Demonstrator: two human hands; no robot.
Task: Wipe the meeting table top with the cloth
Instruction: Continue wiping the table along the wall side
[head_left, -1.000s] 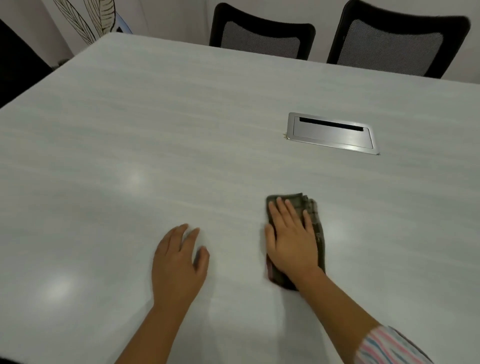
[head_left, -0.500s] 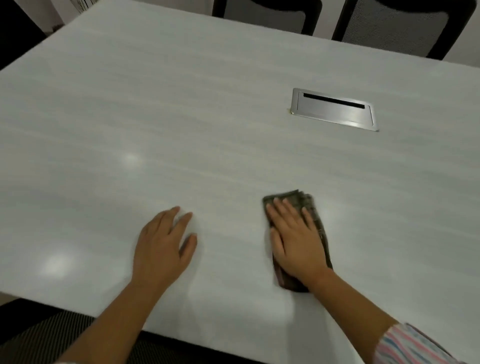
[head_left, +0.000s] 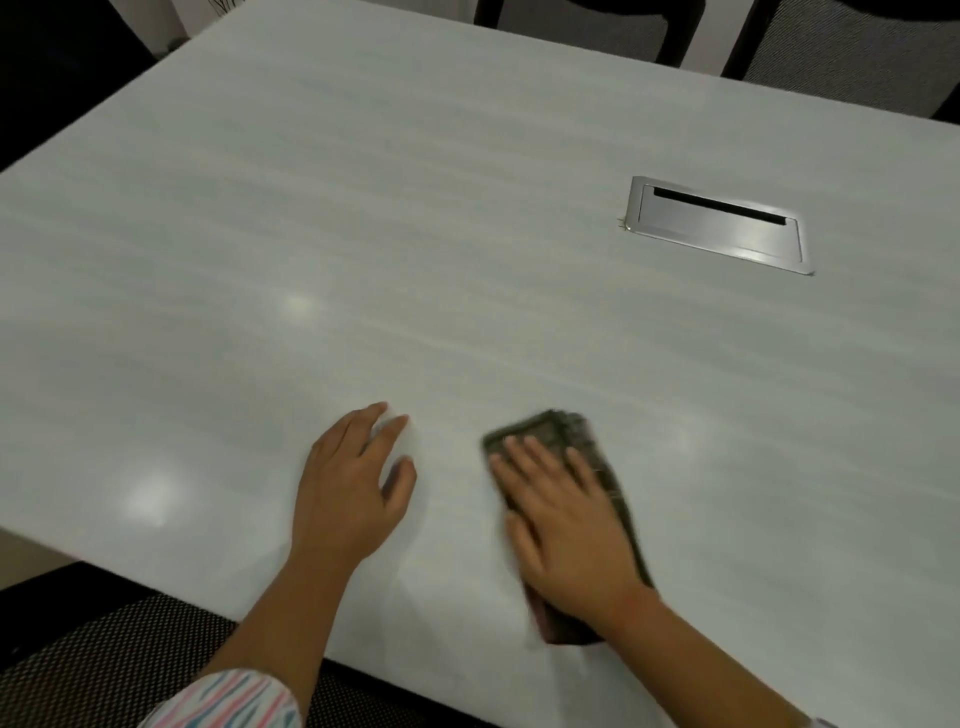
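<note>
Right hand (head_left: 566, 525) lies flat on the folded cloth (head_left: 550, 428), long axis 11-to-5 o'clock; left hand (head_left: 348, 493) rests open at its 9.

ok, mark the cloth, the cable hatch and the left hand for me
cloth (head_left: 558, 428), head view, uncovered far end.
cable hatch (head_left: 722, 234), head view, middle of the metal lid.
left hand (head_left: 345, 493), head view, back of the hand.

We had one view, worn on the head. It looked forward and down across the table (head_left: 363, 234), close above the left hand (head_left: 348, 499) and right hand (head_left: 566, 530); chairs (head_left: 852, 57) lined the far edge.
</note>
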